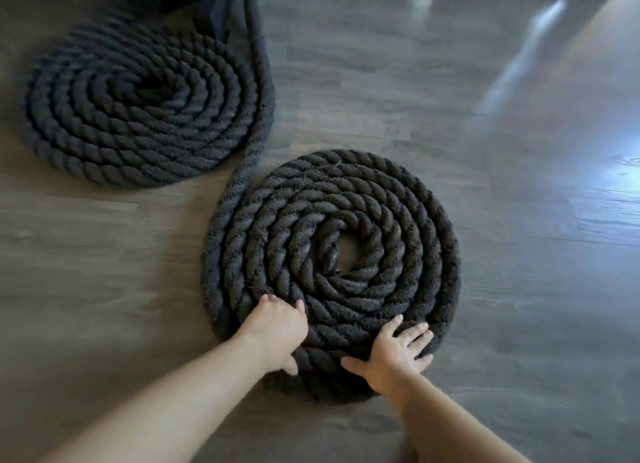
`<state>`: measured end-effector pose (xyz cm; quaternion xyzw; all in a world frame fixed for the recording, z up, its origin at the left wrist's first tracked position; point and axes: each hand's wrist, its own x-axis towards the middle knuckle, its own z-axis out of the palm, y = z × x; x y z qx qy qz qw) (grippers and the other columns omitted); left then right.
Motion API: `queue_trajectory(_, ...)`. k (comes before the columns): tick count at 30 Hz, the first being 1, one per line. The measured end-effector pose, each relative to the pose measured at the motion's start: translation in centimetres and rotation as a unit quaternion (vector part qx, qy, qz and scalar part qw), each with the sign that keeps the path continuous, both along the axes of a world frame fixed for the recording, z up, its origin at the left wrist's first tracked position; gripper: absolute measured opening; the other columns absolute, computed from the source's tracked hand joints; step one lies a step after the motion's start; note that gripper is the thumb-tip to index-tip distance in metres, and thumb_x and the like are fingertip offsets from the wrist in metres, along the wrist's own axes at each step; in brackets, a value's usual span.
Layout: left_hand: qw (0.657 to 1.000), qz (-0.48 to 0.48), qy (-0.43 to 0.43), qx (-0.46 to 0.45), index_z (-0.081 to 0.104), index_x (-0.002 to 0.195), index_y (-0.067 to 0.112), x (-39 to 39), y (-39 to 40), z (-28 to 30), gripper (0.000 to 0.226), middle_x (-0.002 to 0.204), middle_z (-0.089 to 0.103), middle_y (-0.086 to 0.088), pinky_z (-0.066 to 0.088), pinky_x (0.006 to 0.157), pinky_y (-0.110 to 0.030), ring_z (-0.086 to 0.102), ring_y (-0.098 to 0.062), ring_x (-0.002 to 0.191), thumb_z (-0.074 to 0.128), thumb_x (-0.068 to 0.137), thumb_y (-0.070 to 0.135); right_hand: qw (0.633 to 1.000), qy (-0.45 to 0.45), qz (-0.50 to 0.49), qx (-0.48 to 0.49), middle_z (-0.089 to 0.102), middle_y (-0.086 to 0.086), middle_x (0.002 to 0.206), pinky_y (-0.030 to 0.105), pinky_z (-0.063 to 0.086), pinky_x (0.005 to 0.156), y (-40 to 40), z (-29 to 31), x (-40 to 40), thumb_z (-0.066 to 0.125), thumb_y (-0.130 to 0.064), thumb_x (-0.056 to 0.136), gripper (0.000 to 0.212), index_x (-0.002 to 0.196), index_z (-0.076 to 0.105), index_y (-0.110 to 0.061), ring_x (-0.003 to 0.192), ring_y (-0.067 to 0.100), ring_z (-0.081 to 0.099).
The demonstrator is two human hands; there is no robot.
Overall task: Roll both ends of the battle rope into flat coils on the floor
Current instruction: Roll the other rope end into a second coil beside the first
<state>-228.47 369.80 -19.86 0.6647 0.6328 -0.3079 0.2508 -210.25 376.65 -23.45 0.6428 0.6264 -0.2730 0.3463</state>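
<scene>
- Black twisted battle rope lies on the grey wood floor [485, 150] as two flat spirals: far coil [138, 105] upper left, near coil [330, 272] directly ahead of both hands.
- Left hand [277, 327]: fingers curled over the near coil's outer turns at its near-left rim, thumb under the edge.
- Right hand [398, 351]: fingers spread flat, pressing the near-right rim.
- Free run of rope [258, 133] leaves the near coil's left side and heads away along the far coil's right edge.
- Judgement: left hand is nearer the feed; further turns enter from there.
</scene>
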Motion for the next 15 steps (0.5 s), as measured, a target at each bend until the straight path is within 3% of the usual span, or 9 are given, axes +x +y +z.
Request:
queue_trajectory(2,0.996,-0.040,-0.053,0.057,0.029,0.152,0.005,-4.5,1.3,0.8,0.095,0.145,0.047,-0.016,0.042,0.108,-0.046,0.044,-0.036,0.135,0.070,0.085,0.059,1.000,0.006,0.022,-0.004,-0.025,0.041,0.151,0.064,0.007,0.116,1.1,-0.2,0.2,0.071,-0.076,0.067,0.145,0.152,-0.020,-0.002,0.144,0.052,-0.019)
queue_trajectory(4,0.996,-0.087,-0.014,0.024,0.005,0.160,0.009,-8.9,2.7,0.9,0.120,0.166,0.007,-0.012,0.021,0.121,-0.051,0.008,-0.035,0.153,0.073,0.078,0.064,0.999,0.005,0.048,-0.010,-0.025,0.042,0.149,0.065,0.006,0.116,2.9,-0.2,0.3,0.071,-0.076,0.068,0.145,0.151,-0.022,-0.001,0.143,0.054,-0.020)
queue_trajectory(5,0.993,-0.115,0.025,-0.006,-0.011,0.159,0.011,-10.6,3.2,0.6,0.136,0.165,-0.018,-0.012,0.008,0.123,-0.056,-0.013,-0.035,0.153,0.075,0.072,0.069,0.998,0.005,0.063,-0.010,-0.025,0.042,0.149,0.065,0.006,0.116,4.1,-0.2,0.3,0.071,-0.075,0.068,0.145,0.151,-0.022,-0.001,0.143,0.054,-0.020)
queue_trajectory(7,0.990,-0.123,0.055,-0.045,-0.026,0.155,0.013,-12.3,3.8,-0.6,0.150,0.158,-0.037,-0.015,-0.002,0.122,-0.059,-0.032,-0.034,0.146,0.077,0.064,0.074,0.996,0.007,0.092,-0.003,-0.025,0.041,0.151,0.065,0.006,0.116,6.7,-0.2,0.4,0.071,-0.075,0.068,0.145,0.152,-0.022,-0.002,0.143,0.054,-0.020)
queue_trajectory(15,0.992,-0.114,0.045,-0.016,-0.024,0.153,0.005,-11.7,4.5,-2.6,0.145,0.158,-0.034,-0.021,0.011,0.122,-0.060,-0.031,-0.041,0.146,0.060,0.068,0.086,0.986,-0.009,0.169,-0.008,-0.027,0.038,0.151,0.062,0.006,0.118,13.9,-0.4,0.3,0.073,-0.073,0.068,0.144,0.152,-0.022,-0.004,0.144,0.052,-0.019)
